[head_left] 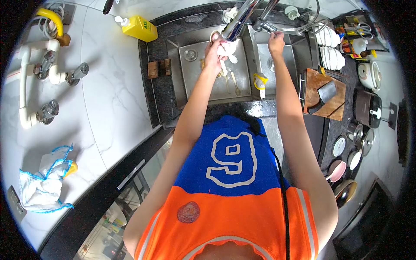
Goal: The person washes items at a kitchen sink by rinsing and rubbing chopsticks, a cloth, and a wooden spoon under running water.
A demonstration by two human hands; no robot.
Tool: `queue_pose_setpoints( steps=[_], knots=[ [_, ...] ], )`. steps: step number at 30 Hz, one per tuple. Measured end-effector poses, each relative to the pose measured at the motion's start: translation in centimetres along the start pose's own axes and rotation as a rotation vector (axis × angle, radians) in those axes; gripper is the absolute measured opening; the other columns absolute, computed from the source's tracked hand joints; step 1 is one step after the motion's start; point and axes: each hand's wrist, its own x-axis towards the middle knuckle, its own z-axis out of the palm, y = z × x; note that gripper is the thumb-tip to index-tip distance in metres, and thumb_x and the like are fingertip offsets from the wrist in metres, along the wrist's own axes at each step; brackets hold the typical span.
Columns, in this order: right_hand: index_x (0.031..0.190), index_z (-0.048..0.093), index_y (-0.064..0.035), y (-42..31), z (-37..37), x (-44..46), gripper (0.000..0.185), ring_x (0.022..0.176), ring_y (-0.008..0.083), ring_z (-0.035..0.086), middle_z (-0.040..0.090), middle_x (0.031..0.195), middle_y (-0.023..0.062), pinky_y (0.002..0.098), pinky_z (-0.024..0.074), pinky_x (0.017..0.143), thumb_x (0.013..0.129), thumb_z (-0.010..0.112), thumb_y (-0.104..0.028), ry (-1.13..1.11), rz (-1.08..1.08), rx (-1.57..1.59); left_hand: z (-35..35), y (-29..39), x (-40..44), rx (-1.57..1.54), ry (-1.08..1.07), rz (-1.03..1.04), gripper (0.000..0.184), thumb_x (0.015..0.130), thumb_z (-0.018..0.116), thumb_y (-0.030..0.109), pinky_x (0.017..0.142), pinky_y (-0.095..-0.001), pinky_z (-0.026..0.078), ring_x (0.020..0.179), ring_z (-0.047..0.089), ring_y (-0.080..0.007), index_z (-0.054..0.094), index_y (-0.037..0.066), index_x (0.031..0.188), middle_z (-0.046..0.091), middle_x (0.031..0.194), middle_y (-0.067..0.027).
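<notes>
In the left basin of the steel sink [251, 47], my left hand [211, 55] is closed around a small white dish [226, 48] below the chrome faucet [236, 27]. My fingers and the spout hide part of its shape. A white spoon [232, 59] shows right beside that hand. Lower in the basin lie several utensils, among them a long-handled spoon [236, 88]. My right hand [276, 42] is raised over the right basin, its curled fingers at the faucet lever [269, 28].
A yellow soap bottle [141, 28] stands left of the sink. A yellow-and-white scrubber [260, 81] sits on the divider. To the right, a cleaver [327, 92] lies on a wooden cutting board [336, 106], with white bowls [331, 58] racked behind. A crumpled cloth [45, 182] hangs far left.
</notes>
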Motion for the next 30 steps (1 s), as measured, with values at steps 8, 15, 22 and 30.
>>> queue_pose_setpoints(
  steps=[8,15,22,30],
  knots=[
    [0.121,0.041,-0.0038,-9.5,-0.6,-12.3,0.055,0.098,0.0156,0.051,0.053,0.107,0.0084,0.0265,0.0420,0.082,0.083,0.053,-0.042,-0.931,0.093,0.887,0.8,-0.6,-4.4,0.275,0.043,0.108,0.024,0.083,0.057,0.028,0.035,-0.0154,0.027,0.046,0.040,-0.0030,0.045,0.013,0.098,0.051,0.071,0.0018],
    [0.095,0.053,-0.0026,-10.8,-2.3,-14.2,0.032,0.062,0.0202,0.060,0.059,0.067,0.0156,0.0337,0.0459,0.060,0.071,0.067,-0.019,-0.745,-0.417,0.329,-3.0,-1.3,-5.5,-0.048,-0.006,-0.029,0.029,0.090,0.040,0.038,0.036,-0.0178,0.025,0.045,0.037,-0.0041,0.042,0.012,0.102,0.049,0.073,0.0006],
    [0.097,0.059,-0.0047,-15.7,-4.1,-15.2,0.026,0.078,0.0301,0.062,0.061,0.082,0.0193,0.0354,0.0470,0.069,0.071,0.059,-0.006,-0.698,-0.538,0.301,-3.7,-0.7,-4.7,0.125,0.033,0.051,0.022,0.093,0.038,0.024,0.044,-0.0238,0.041,0.054,0.047,-0.0098,0.048,0.005,0.097,0.051,0.078,-0.0036],
    [0.094,0.061,-0.0066,-18.5,-2.8,-15.1,0.030,0.078,0.0379,0.059,0.060,0.080,0.0232,0.0443,0.0464,0.072,0.073,0.053,-0.026,-0.680,-0.502,-0.149,-3.4,-0.7,-3.9,-0.293,-0.034,0.016,0.018,0.085,0.034,0.019,0.053,-0.0226,0.035,0.056,0.041,-0.0098,0.049,0.009,0.084,0.048,0.069,0.0003]
  ],
)
